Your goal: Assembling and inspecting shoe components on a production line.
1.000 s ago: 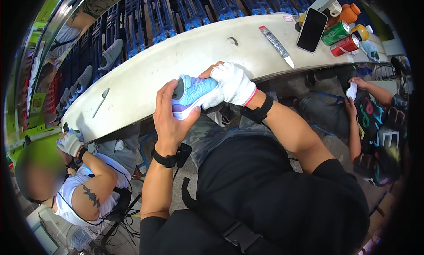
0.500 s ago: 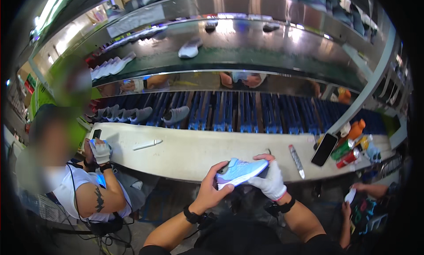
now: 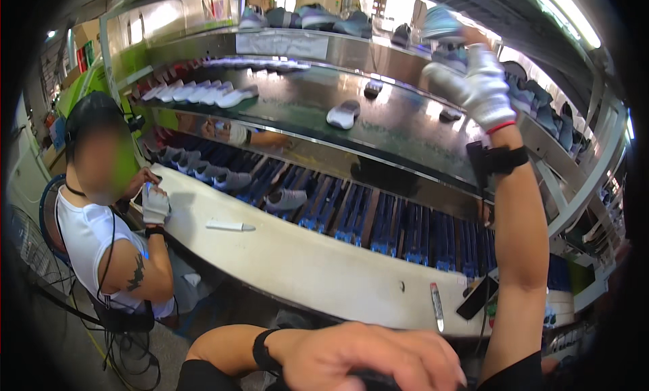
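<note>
My right hand (image 3: 473,86), in a white glove with some fingertips bare, is raised high to the top shelf. Its fingers grip a light blue shoe (image 3: 443,24) at that shelf's level. Other shoes sit beside it, and the glove covers part of them. Low in front of me hovers my bare left hand (image 3: 372,357), back upward, with fingers loosely bent and nothing visible in them; its fingertips are partly lost against dark clothing. Both wrists wear black straps.
Shoes (image 3: 331,19) line the top shelf. Below runs a dark green belt (image 3: 291,113) carrying soles, then a blue-slatted rack (image 3: 345,222) with grey shoes. A pale bench (image 3: 304,269) holds a marker (image 3: 437,306), a phone (image 3: 476,298) and a white pen (image 3: 230,226). A co-worker (image 3: 101,235) sits left.
My right hand has carried the light blue shoe from above the bench's near edge up to the top shelf. My left hand has let go and dropped lower. The view has turned.
</note>
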`<action>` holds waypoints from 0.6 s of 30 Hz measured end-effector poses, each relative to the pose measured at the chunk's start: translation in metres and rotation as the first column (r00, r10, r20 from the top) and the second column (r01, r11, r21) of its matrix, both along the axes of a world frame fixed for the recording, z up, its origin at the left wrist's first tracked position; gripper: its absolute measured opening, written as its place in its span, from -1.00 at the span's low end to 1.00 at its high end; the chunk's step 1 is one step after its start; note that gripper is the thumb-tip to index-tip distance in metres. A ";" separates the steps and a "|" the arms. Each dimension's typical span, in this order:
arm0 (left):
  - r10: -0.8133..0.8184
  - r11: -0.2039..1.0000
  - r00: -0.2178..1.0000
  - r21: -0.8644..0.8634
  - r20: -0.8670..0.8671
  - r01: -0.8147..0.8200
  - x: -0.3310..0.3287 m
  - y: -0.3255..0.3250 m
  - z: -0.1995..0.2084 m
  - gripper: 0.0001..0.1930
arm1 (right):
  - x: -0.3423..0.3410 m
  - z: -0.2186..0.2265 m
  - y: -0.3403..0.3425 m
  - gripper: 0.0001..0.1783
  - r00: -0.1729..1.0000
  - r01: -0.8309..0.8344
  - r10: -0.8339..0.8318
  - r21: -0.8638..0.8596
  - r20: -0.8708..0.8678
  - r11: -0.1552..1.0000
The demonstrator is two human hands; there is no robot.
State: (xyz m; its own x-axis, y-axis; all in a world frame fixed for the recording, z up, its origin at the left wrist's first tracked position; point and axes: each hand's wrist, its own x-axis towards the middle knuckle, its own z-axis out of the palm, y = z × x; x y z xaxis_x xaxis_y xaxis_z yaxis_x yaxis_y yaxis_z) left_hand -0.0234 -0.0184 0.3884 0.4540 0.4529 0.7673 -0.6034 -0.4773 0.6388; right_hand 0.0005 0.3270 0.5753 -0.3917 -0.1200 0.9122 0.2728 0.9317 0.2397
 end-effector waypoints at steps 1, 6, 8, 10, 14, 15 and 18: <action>0.132 0.991 0.991 0.023 0.025 -0.133 -0.010 0.013 -0.003 -0.74 | -0.008 -0.007 -0.001 -0.15 0.978 0.050 -0.016 -0.157 0.209 0.986; 0.579 0.705 0.445 0.145 -0.683 -0.694 -0.063 0.074 -0.092 -0.74 | -0.061 -0.132 -0.027 -0.28 0.796 0.068 0.109 -0.266 0.595 0.962; 0.627 0.563 0.010 0.445 -0.779 -0.696 -0.112 0.115 -0.137 -0.82 | -0.070 -0.167 -0.023 -0.24 0.790 0.140 -0.002 -0.177 0.614 0.974; 0.737 0.354 -0.328 0.750 -0.592 -0.558 -0.185 0.147 -0.178 -0.72 | -0.088 -0.180 -0.030 -0.26 0.759 0.200 -0.062 -0.141 0.648 0.970; 0.175 0.245 -0.642 0.665 -0.746 -0.706 -0.326 0.208 -0.256 -0.25 | -0.094 -0.185 -0.009 -0.35 0.796 0.140 0.068 -0.292 0.602 0.946; 0.190 0.232 -0.595 0.625 -0.781 -0.745 -0.328 0.232 -0.269 -0.08 | -0.082 -0.194 0.008 -0.38 0.764 0.211 0.020 -0.279 0.645 0.937; 0.230 0.174 -0.655 0.692 -0.720 -0.700 -0.500 0.158 -0.382 0.30 | -0.150 -0.210 -0.014 -0.51 0.896 0.006 0.115 -0.269 0.428 0.963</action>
